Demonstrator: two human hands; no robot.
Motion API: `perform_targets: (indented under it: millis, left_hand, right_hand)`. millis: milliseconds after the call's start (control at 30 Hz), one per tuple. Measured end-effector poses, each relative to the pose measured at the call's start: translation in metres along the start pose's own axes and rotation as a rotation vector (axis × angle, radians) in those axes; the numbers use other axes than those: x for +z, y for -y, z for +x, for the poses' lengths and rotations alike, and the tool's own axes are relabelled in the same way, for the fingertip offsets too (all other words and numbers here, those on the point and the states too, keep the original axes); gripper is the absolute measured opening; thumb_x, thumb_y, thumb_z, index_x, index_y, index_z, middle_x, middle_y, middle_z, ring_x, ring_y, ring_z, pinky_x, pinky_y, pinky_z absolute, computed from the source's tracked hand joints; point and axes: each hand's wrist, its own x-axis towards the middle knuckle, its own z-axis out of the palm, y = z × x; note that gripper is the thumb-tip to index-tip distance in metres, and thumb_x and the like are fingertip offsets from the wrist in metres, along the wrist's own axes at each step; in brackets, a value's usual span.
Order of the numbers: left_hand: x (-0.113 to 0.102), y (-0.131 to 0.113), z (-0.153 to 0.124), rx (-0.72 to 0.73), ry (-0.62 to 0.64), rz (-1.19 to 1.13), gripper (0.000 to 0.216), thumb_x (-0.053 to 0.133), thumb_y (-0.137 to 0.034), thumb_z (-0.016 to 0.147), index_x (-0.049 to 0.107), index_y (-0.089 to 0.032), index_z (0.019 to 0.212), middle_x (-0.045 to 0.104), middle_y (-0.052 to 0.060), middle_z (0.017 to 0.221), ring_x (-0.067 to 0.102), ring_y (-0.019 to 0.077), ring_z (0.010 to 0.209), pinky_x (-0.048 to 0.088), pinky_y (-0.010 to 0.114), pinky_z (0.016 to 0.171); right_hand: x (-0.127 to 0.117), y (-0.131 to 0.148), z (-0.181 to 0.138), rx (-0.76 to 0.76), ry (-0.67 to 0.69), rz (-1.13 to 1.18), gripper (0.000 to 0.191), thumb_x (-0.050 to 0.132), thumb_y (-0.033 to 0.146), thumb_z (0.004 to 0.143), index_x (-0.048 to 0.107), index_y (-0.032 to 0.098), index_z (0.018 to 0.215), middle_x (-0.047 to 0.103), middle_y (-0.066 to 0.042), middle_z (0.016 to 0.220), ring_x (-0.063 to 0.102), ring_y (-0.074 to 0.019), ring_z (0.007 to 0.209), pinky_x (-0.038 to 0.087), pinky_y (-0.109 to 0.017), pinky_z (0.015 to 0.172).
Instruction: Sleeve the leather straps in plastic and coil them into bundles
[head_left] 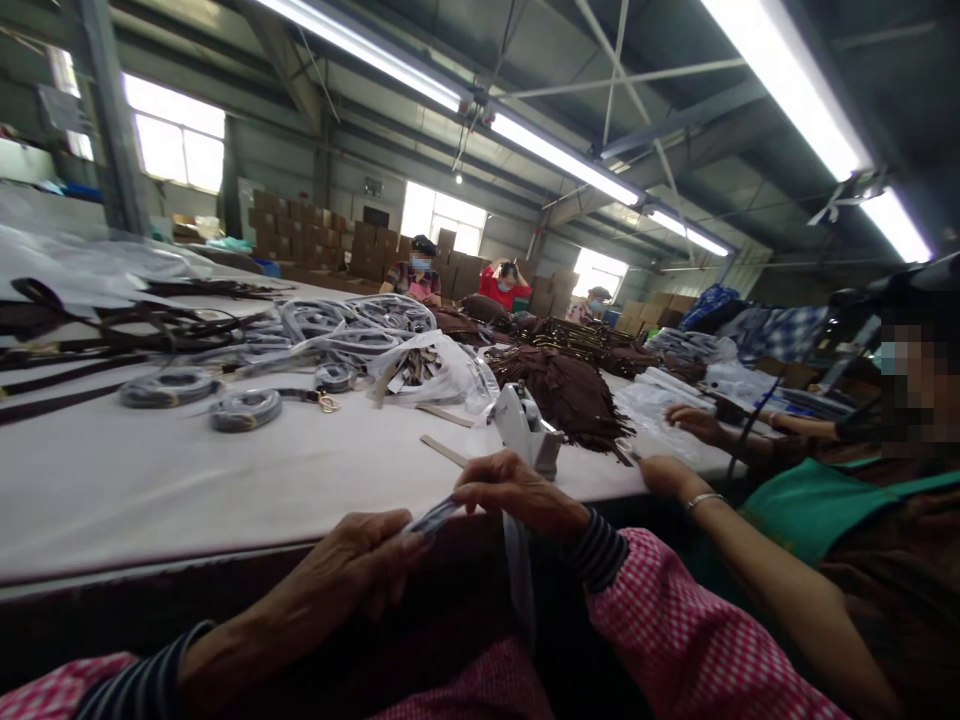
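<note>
A strap in a clear plastic sleeve (435, 516) runs between my two hands at the table's front edge. My left hand (367, 555) pinches its near end. The thumb and fingers of my right hand (517, 488) are closed on the other end, and a pale length of plastic (517, 570) hangs down below that hand. Just beyond my right hand stands a white tabletop device (521, 425), possibly a tape dispenser. Two flat grey-brown strips (444, 450) lie beside it. Farther left, coiled sleeved straps (246, 408) rest on the white table (135, 490), near a gold-coloured clasp (328, 403).
A pile of dark brown pieces (559, 390) and a plastic bag of strips (416, 370) lie behind the device. Loose dark straps (112, 330) spread at the left. A co-worker in a green apron (817, 510) works close on my right. Several people sit across the table.
</note>
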Motion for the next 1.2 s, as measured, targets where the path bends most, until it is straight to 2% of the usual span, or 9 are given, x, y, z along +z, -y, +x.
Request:
perform_targets:
  millis: [100, 233, 367, 567, 733, 867, 1000, 1100, 1200]
  left_hand:
    - [0.000, -0.020, 0.007, -0.039, -0.054, -0.322, 0.049, 0.065, -0.064, 0.090, 0.063, -0.017, 0.078, 0.061, -0.001, 0.060, 0.046, 0.0093, 0.047, 0.032, 0.021, 0.047]
    - [-0.006, -0.049, 0.019, 0.047, -0.192, -0.577, 0.039, 0.073, -0.049, 0.090, 0.064, -0.014, 0.075, 0.056, -0.002, 0.058, 0.041, 0.0068, 0.048, 0.031, 0.017, 0.046]
    - [-0.013, -0.077, 0.031, 0.152, -0.253, -0.813, 0.027, 0.073, -0.029, 0.090, 0.064, -0.012, 0.071, 0.056, -0.001, 0.059, 0.048, 0.0081, 0.051, 0.045, 0.018, 0.052]
    - [-0.013, -0.078, 0.040, 0.209, -0.350, -0.800, 0.019, 0.067, -0.027, 0.094, 0.071, -0.008, 0.095, 0.076, 0.013, 0.087, 0.073, 0.0177, 0.073, 0.060, 0.026, 0.070]
    - [-0.002, -0.033, 0.043, 0.379, -0.445, -0.181, 0.028, 0.063, -0.039, 0.097, 0.067, -0.016, 0.112, 0.078, 0.014, 0.107, 0.078, 0.0281, 0.097, 0.061, 0.038, 0.089]
    - [0.005, -0.004, 0.048, 0.538, -0.525, 0.244, 0.025, 0.066, -0.028, 0.088, 0.064, -0.018, 0.111, 0.076, 0.016, 0.104, 0.076, 0.0314, 0.098, 0.060, 0.039, 0.085]
    - [0.003, 0.003, 0.048, 0.663, -0.521, 0.690, 0.021, 0.058, -0.027, 0.090, 0.061, -0.016, 0.108, 0.072, 0.016, 0.094, 0.072, 0.0311, 0.085, 0.058, 0.041, 0.077]
    - [0.000, -0.002, 0.042, 0.646, -0.416, 0.728, 0.015, 0.053, -0.032, 0.096, 0.062, -0.021, 0.101, 0.071, 0.009, 0.089, 0.068, 0.0257, 0.077, 0.053, 0.035, 0.071]
    - [-0.001, -0.016, 0.035, 0.420, -0.340, 0.504, 0.022, 0.054, -0.036, 0.097, 0.060, -0.022, 0.081, 0.062, 0.000, 0.067, 0.055, 0.0170, 0.057, 0.041, 0.027, 0.057]
  right_hand:
    - [0.014, 0.000, 0.011, -0.112, -0.097, -0.035, 0.031, 0.074, 0.045, 0.088, 0.075, 0.014, 0.083, 0.066, -0.002, 0.076, 0.057, -0.0157, 0.074, 0.043, -0.028, 0.070]
    - [0.057, -0.003, 0.021, -0.269, -0.449, 0.103, 0.031, 0.066, 0.046, 0.095, 0.072, 0.019, 0.110, 0.069, -0.004, 0.094, 0.063, -0.0193, 0.085, 0.049, -0.031, 0.078]
    - [0.098, -0.029, 0.034, -0.274, -0.702, -0.013, 0.041, 0.052, 0.059, 0.100, 0.067, 0.022, 0.094, 0.061, -0.003, 0.074, 0.053, -0.0189, 0.067, 0.046, -0.035, 0.070]
    - [0.120, -0.047, 0.031, -0.129, -0.582, 0.157, 0.061, 0.046, 0.076, 0.096, 0.068, 0.020, 0.102, 0.062, -0.005, 0.063, 0.049, -0.0174, 0.050, 0.041, -0.032, 0.051]
    - [0.111, -0.033, -0.004, 0.000, -0.291, 0.341, 0.063, 0.051, 0.076, 0.093, 0.061, 0.014, 0.097, 0.064, -0.003, 0.054, 0.046, -0.0110, 0.035, 0.029, -0.021, 0.037]
    - [0.094, -0.015, -0.028, 0.085, -0.123, 0.365, 0.049, 0.062, 0.063, 0.093, 0.059, 0.014, 0.101, 0.062, 0.000, 0.052, 0.046, -0.0104, 0.034, 0.029, -0.018, 0.034]
    - [0.061, 0.004, -0.032, 0.132, -0.227, 0.307, 0.048, 0.079, 0.043, 0.084, 0.061, 0.015, 0.119, 0.057, 0.007, 0.053, 0.039, -0.0071, 0.038, 0.028, -0.017, 0.038]
    - [0.026, 0.018, -0.021, 0.048, -0.324, 0.185, 0.044, 0.087, 0.036, 0.074, 0.068, 0.016, 0.109, 0.056, 0.007, 0.058, 0.039, -0.0067, 0.047, 0.029, -0.019, 0.045]
    - [-0.003, 0.030, -0.004, -0.055, -0.276, 0.042, 0.030, 0.086, 0.040, 0.074, 0.073, 0.014, 0.080, 0.060, 0.002, 0.064, 0.047, -0.0099, 0.056, 0.035, -0.023, 0.052]
